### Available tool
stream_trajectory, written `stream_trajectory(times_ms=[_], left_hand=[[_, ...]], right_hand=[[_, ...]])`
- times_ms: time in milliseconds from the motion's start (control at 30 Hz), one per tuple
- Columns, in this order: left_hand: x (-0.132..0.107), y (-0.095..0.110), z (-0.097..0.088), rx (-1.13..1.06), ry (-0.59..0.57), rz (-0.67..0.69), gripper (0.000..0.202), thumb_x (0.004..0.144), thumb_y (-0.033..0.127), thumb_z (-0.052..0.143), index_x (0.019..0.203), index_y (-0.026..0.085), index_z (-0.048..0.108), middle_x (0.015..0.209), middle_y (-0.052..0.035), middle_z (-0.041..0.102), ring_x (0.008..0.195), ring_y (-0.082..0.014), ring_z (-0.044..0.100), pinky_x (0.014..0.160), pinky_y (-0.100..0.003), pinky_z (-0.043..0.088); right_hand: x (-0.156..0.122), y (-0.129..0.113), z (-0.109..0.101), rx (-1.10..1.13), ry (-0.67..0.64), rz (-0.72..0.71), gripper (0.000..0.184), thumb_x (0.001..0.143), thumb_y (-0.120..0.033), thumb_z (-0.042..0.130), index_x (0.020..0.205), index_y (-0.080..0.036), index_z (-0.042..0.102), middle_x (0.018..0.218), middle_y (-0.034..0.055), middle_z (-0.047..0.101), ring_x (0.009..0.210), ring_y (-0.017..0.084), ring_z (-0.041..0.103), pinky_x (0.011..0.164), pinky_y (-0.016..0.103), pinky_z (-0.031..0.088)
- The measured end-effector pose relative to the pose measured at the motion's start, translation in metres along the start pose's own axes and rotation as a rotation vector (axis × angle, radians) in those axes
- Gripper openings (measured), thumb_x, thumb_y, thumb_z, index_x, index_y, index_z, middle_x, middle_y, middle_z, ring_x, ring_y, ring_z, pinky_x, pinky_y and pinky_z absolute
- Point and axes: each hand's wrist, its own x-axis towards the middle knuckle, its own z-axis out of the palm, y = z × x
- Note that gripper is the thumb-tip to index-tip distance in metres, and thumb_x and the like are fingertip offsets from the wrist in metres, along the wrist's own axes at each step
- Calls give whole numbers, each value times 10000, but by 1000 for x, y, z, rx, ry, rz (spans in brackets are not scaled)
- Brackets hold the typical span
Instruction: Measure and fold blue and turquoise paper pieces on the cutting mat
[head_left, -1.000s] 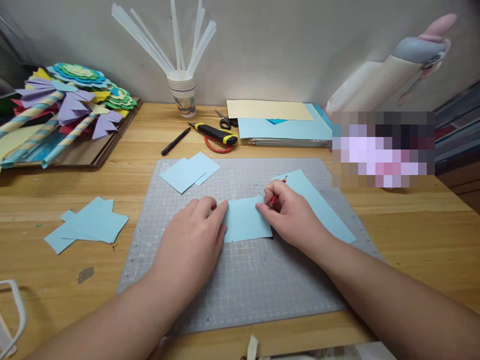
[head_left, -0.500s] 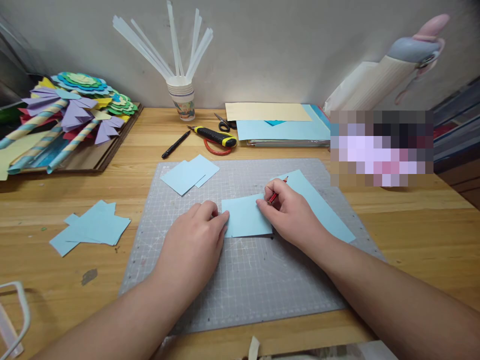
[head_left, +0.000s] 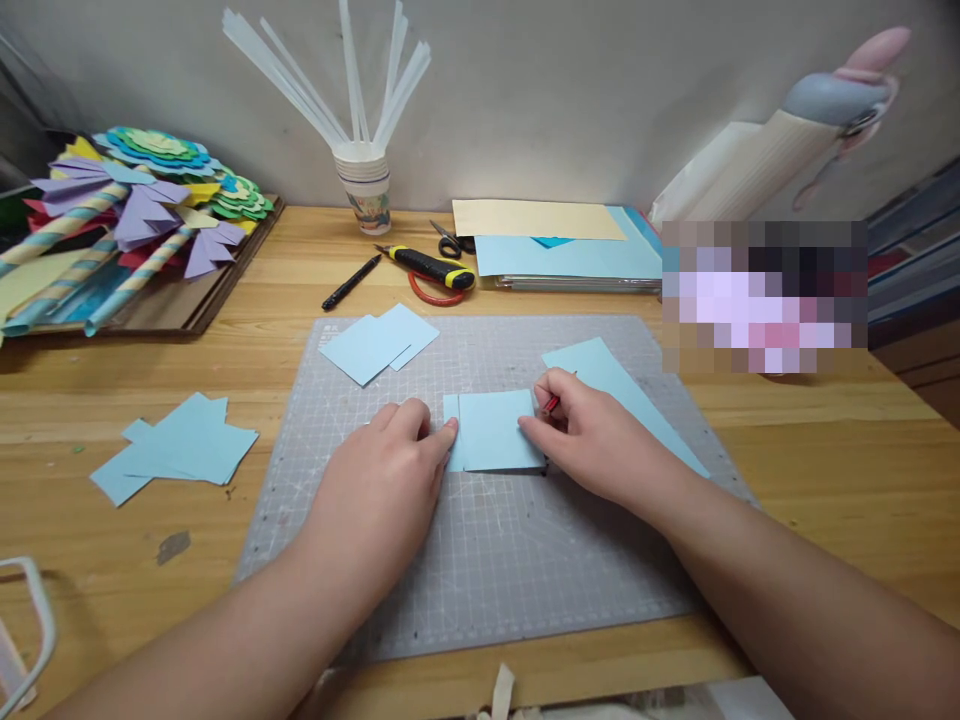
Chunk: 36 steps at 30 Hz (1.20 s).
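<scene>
A light blue paper piece (head_left: 495,432) lies on the grey cutting mat (head_left: 420,590), an edge line running down near its left end. At that end, my left hand (head_left: 394,465) pinches the paper, thumb on top and fingers curled. My right hand (head_left: 581,425) has a red pencil (head_left: 553,403) tucked in its fingers, its thumb and fingertips at the paper's right edge. Partly under the right hand and forearm is a larger light blue sheet (head_left: 637,410). Two overlapping blue cards (head_left: 364,348) rest at the mat's upper left.
Several blue paper pieces (head_left: 184,440) lie on the table at left. Behind the mat are a black pen (head_left: 351,282), a yellow-black cutter (head_left: 431,268), scissors (head_left: 448,242) and a paper stack (head_left: 570,258). A paper cup (head_left: 365,195) holds white strips; paper flowers (head_left: 142,200) sit at far left.
An edge line now shows near the left end of the central paper, where the surface looked unbroken. My right hand has shifted slightly right, and the pencil shows less.
</scene>
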Motion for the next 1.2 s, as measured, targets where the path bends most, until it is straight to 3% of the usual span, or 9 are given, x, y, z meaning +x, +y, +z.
stream_trajectory(times_ms=[133,400,667,867,933,1000,1100,1200], left_hand=[[-6,4,-8,-33,-1,-12,208,924,225,447,962,242,651,894,-34,608,761,-203,580,606,-330,419],[-9,8,-14,-6,-36,35,185,890,177,489,783,224,633,823,-33,610,747,-215,579,617,-354,432],[-9,6,-10,76,-54,74,197,904,172,474,826,215,650,761,-37,565,675,-202,538,570,-343,400],[-8,5,-11,21,-99,51,210,905,191,471,809,229,654,757,-32,566,696,-218,557,576,-352,403],[-7,3,-11,-62,-91,-11,211,913,236,464,835,233,660,787,-32,587,715,-221,573,604,-362,424],[-4,0,-11,-211,6,-118,194,906,291,486,1002,228,642,923,-46,627,802,-225,598,674,-372,457],[1,-6,-10,-501,187,-250,508,848,350,579,1324,236,445,1187,-69,598,937,-212,592,755,-350,479],[8,-13,-11,-747,162,-245,502,828,348,584,1312,283,469,1046,-18,644,793,-160,588,661,-292,470]], right_hand=[[-2,1,0,9,-10,-25,150,788,-207,504,757,-243,363,627,-57,496,561,141,450,539,259,308],[-2,0,3,101,55,-21,153,804,-242,502,748,-247,359,622,-60,469,552,137,425,538,257,325],[-5,-6,0,-33,-50,-27,160,795,-187,501,746,-241,358,636,-51,519,580,146,473,538,256,308],[-4,-4,-3,-106,-52,-26,168,810,-166,490,771,-247,349,622,-56,506,540,148,459,517,258,289],[-5,-4,-5,-67,-35,-101,167,818,-159,486,778,-246,350,629,-54,494,535,141,449,518,254,293],[-8,-3,-5,-2,-32,-225,171,823,-139,480,785,-245,350,645,-50,483,543,133,445,529,247,308],[-12,-3,-4,43,-52,-432,187,833,-115,464,776,-242,340,660,-41,471,560,131,434,552,248,320],[-13,-4,-2,59,-47,-549,193,868,-140,455,762,-241,328,665,-35,467,583,135,425,568,256,321]])
